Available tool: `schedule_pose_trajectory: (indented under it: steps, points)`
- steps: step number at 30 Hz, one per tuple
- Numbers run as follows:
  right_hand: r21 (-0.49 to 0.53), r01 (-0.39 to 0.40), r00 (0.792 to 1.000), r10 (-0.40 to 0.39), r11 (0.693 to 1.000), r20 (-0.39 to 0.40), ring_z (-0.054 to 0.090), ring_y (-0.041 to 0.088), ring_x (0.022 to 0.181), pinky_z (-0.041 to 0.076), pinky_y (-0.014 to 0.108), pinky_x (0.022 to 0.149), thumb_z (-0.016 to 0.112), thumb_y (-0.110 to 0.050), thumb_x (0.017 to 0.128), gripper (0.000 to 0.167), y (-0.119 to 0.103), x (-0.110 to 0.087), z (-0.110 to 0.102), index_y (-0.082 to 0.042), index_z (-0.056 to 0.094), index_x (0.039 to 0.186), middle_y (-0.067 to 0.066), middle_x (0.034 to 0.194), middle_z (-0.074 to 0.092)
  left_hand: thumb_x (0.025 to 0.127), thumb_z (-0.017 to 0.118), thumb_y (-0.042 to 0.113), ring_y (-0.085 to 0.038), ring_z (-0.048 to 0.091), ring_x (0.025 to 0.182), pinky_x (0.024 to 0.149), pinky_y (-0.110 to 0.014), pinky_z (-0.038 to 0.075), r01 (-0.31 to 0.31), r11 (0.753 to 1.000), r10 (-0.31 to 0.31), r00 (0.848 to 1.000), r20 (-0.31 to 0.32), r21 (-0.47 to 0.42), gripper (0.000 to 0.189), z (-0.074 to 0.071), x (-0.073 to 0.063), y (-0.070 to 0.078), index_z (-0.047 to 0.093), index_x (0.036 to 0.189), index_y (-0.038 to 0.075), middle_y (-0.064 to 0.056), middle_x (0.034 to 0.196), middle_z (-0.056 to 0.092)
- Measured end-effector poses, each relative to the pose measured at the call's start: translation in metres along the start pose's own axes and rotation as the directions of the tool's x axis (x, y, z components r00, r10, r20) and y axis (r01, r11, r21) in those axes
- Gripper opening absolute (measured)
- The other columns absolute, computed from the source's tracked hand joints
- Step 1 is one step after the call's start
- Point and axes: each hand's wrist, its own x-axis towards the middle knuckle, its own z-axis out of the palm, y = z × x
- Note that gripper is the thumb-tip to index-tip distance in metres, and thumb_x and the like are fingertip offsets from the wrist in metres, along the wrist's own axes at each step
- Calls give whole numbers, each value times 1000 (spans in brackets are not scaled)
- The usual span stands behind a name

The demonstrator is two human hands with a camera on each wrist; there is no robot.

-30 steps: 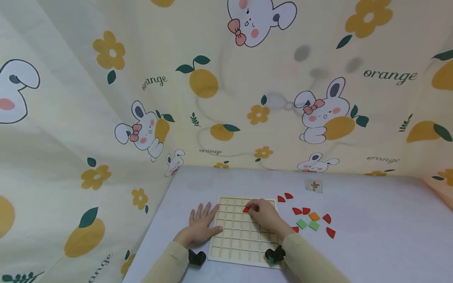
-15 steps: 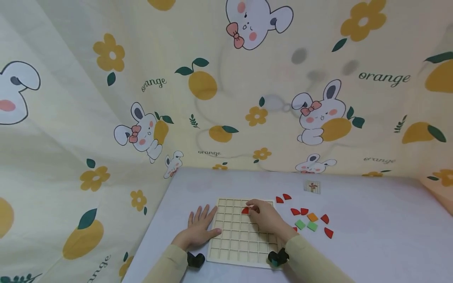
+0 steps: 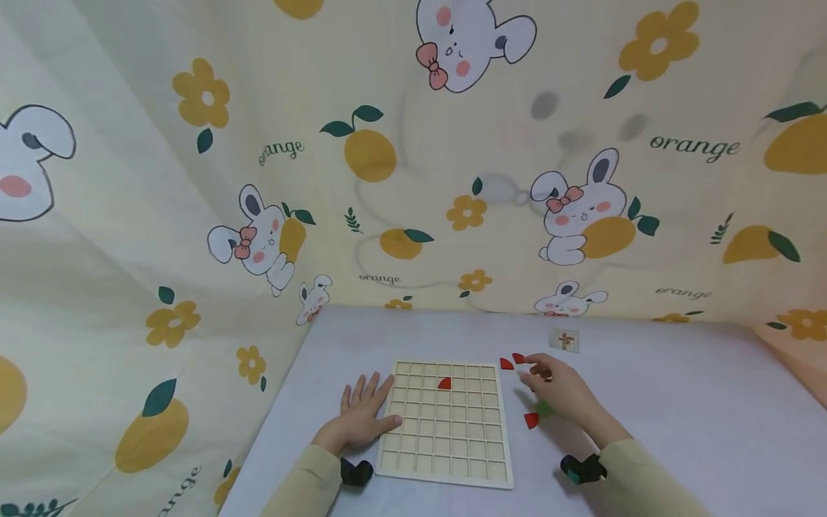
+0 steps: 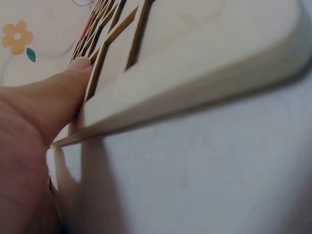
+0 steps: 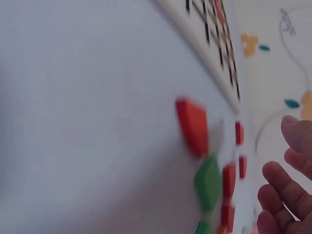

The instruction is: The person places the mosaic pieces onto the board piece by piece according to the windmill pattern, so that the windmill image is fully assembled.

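A pale wooden grid board (image 3: 474, 429) lies on the table with one red quarter-circle tile (image 3: 445, 383) in a cell of its upper part. My left hand (image 3: 359, 418) is spread beside the board's left side, fingers straight and the thumb resting over its rim. In the left wrist view the thumb (image 4: 58, 95) lies against the gridded edge. Right of the board, my right hand (image 3: 565, 393) hovers above loose tiles, fingers loosely bent with nothing between them. Two red tiles (image 3: 507, 364) lie near its fingertips, and another red tile (image 3: 531, 420) sits nearer me. The hand hides several others.
In the right wrist view, a green square tile (image 5: 208, 183) stands among several red ones. A small card with a printed grid and red pattern (image 3: 564, 340) lies at the back. A patterned cloth (image 3: 413, 179) hangs behind the table.
My right hand has left the red tile in the board and moved right, over the loose tiles. The left hand stays in place at the board's edge.
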Motion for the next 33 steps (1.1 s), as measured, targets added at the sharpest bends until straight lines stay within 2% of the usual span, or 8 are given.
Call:
schedule_pose_trajectory:
  steps: [5, 12, 17, 21, 24, 33]
  points:
    - [-20, -30, 1000, 30, 999, 6, 55, 24, 95, 54, 40, 78, 69, -38, 90, 53, 18, -4, -4, -11, 55, 133, 8, 111, 61, 89, 56, 59, -36, -12, 145, 109, -56, -16, -1, 1000, 1, 1000, 2, -31, 86, 4, 4, -6, 18, 156, 21, -12, 162, 2]
    - [-28, -38, 999, 38, 999, -3, 56, 30, 102, 53, 47, 83, 70, -35, 90, 50, 23, -13, -6, -9, 57, 131, 14, 118, 60, 89, 57, 58, -38, -11, 145, 109, -58, -15, -10, 998, 11, 1000, 20, -56, 86, 3, 1, -4, 19, 156, 21, -14, 161, 3]
    - [-45, -17, 1000, 17, 999, -4, 54, 27, 97, 53, 43, 79, 70, -34, 90, 46, 28, -12, -9, -10, 61, 128, 10, 112, 61, 88, 54, 62, -34, -14, 145, 109, -55, -18, 16, 1000, -16, 1000, 25, -20, 88, 5, 5, -6, 14, 157, 24, -10, 162, -1]
    - [-67, 2, 1000, -3, 998, -16, 53, 29, 99, 52, 47, 82, 70, -30, 90, 41, 32, -12, -12, -10, 63, 125, 11, 113, 60, 89, 55, 61, -34, -13, 145, 110, -55, -17, 7, 1000, -7, 1000, 4, -14, 87, 3, 5, -6, 14, 157, 24, -11, 162, 1]
    - [-63, 3, 1000, -3, 998, -13, 53, 33, 107, 51, 52, 86, 70, -29, 90, 42, 33, -12, -13, -9, 63, 126, 15, 119, 59, 90, 57, 57, -36, -10, 145, 110, -57, -15, -7, 1000, 6, 1000, -19, -20, 85, 2, 4, -4, 18, 156, 21, -13, 161, 4]
    - [-42, -62, 998, 62, 997, -1, 52, 35, 108, 52, 50, 86, 71, -28, 89, 47, 39, -13, -15, -7, 59, 129, 18, 121, 58, 89, 58, 58, -37, -8, 146, 111, -57, -13, 11, 1000, -11, 999, -34, 2, 85, 6, 3, -3, 21, 156, 21, -13, 161, 6]
